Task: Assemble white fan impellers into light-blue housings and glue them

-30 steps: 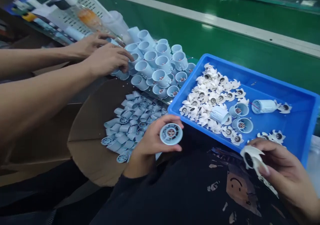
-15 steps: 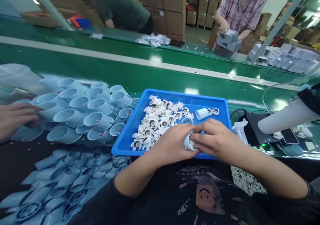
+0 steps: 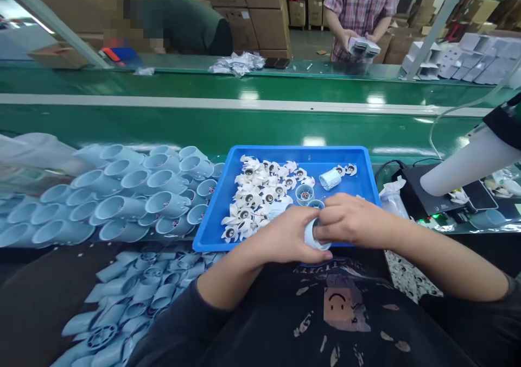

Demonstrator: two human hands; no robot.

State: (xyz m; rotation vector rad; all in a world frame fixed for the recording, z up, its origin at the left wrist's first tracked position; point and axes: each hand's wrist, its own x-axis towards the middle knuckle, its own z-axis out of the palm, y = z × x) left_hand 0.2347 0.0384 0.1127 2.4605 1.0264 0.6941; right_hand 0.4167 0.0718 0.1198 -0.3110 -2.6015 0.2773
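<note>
My left hand (image 3: 285, 235) is wrapped round a light-blue cylindrical fan housing (image 3: 311, 239) at the near edge of a blue tray (image 3: 208, 223). The housing's round mouth faces my right hand (image 3: 356, 221), whose bent fingers are closed together and reach into it. Whatever those fingertips pinch is hidden inside. White fan wheels (image 3: 249, 198) with dark hubs are heaped in the tray's left half. Just beyond my hands, another blue housing (image 3: 304, 194) stands upright in the tray, and one lying housing (image 3: 330, 179) rests farther back.
Stacked blue housings (image 3: 122, 207) fill the bench at left, with more loose housings (image 3: 138, 296) below. At right stand a black box (image 3: 419, 193) and a white tube-shaped device (image 3: 459, 166). A green conveyor (image 3: 277, 128) runs behind; across it, two people work near white boxes (image 3: 468, 57).
My right fingers have gone deeper into the housing, whose mouth now shows more. Another person's hand at the left stack has left view. The camera view has shifted slightly.
</note>
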